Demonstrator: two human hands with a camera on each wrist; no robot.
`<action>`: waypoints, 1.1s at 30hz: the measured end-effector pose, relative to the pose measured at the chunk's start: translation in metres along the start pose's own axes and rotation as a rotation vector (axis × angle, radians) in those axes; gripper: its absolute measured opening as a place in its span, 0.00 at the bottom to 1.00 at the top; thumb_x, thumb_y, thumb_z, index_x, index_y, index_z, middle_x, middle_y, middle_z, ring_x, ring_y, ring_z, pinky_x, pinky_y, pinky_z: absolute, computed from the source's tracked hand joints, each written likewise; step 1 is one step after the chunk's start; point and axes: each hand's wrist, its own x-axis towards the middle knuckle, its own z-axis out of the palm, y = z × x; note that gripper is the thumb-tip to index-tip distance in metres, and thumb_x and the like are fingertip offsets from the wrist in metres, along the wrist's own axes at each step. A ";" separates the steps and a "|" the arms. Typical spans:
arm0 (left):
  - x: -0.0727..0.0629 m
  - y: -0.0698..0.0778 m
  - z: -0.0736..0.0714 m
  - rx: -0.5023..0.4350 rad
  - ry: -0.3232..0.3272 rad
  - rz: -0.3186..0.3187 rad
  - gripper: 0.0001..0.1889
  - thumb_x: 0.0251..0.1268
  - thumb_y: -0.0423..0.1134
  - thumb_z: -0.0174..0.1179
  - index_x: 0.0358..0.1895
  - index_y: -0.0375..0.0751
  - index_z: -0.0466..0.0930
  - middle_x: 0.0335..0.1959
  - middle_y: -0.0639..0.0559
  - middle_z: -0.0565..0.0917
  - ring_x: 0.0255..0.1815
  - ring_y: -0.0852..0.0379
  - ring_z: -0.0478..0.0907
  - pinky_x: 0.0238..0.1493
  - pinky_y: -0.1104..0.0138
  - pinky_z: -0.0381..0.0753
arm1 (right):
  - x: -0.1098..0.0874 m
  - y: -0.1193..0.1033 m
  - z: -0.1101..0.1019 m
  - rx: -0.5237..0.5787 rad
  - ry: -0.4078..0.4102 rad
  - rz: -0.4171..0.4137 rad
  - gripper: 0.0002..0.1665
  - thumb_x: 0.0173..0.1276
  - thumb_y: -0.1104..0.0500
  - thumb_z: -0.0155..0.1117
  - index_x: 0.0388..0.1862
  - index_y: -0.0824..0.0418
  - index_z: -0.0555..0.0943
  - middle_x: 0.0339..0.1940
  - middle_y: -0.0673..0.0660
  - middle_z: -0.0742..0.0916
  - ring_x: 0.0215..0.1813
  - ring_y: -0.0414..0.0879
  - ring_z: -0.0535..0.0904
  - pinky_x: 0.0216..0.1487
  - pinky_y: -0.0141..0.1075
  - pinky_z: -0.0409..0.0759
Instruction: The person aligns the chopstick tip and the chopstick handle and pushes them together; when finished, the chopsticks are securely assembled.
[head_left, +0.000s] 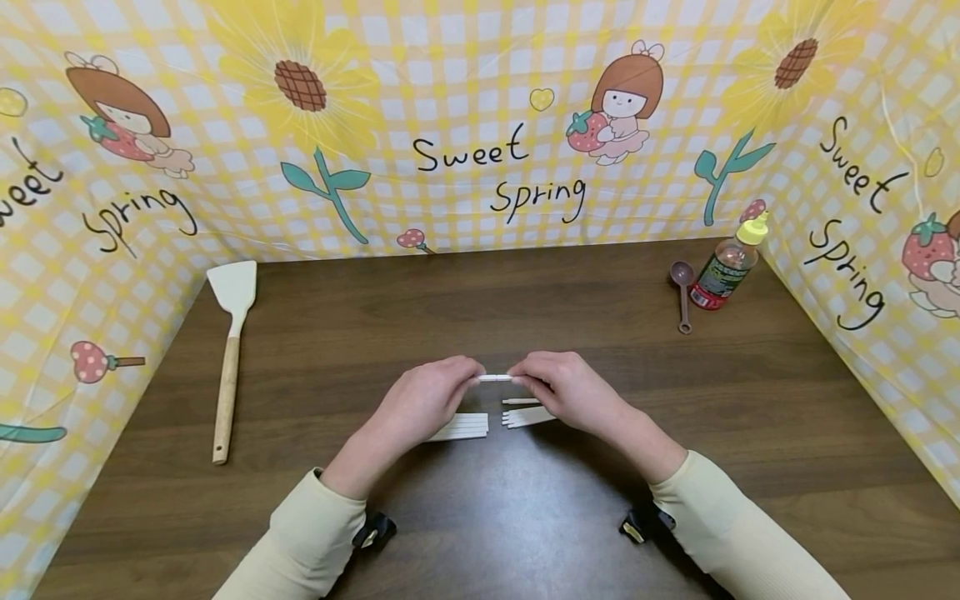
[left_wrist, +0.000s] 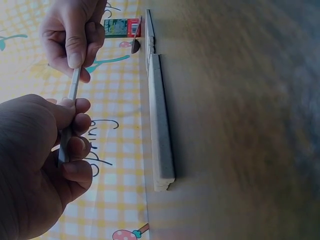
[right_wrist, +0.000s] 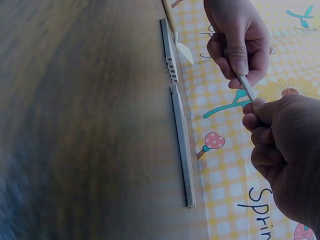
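Note:
Above the table, my left hand [head_left: 429,396] and right hand [head_left: 573,390] face each other. Between their fingertips runs a thin white stick [head_left: 495,377] with a faint seam across its middle; each hand pinches one end. Most of its length is hidden by the fingers. In the left wrist view, the stick [left_wrist: 75,85] slants from one thumb to the other. Below the left hand lies a row of white sticks [head_left: 463,427], whose ends look hollow in the right wrist view. Under the right hand lie several more white sticks [head_left: 525,417] with narrowed tips, one stick [head_left: 519,402] apart from them.
A white spatula [head_left: 228,375] with a wooden handle lies at the left. Toward the back right, a brown measuring spoon [head_left: 683,287] lies beside a bottle [head_left: 723,271] with a yellow cap. Patterned cloth [head_left: 465,75] walls the brown table [head_left: 465,308] at back and sides.

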 end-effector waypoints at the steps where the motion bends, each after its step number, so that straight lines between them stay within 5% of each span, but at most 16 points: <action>1: 0.000 0.000 0.000 0.000 0.002 0.000 0.04 0.72 0.34 0.62 0.45 0.43 0.84 0.39 0.56 0.86 0.35 0.57 0.83 0.39 0.58 0.83 | 0.000 0.000 0.000 0.000 -0.001 0.001 0.02 0.69 0.68 0.67 0.39 0.65 0.85 0.33 0.54 0.87 0.32 0.40 0.78 0.36 0.33 0.78; 33: 0.000 0.002 -0.001 0.007 -0.014 0.009 0.04 0.72 0.35 0.63 0.45 0.42 0.84 0.39 0.55 0.86 0.34 0.56 0.82 0.38 0.59 0.82 | -0.001 0.000 0.000 0.018 0.011 -0.021 0.05 0.67 0.71 0.67 0.39 0.65 0.85 0.34 0.53 0.87 0.32 0.39 0.78 0.36 0.32 0.78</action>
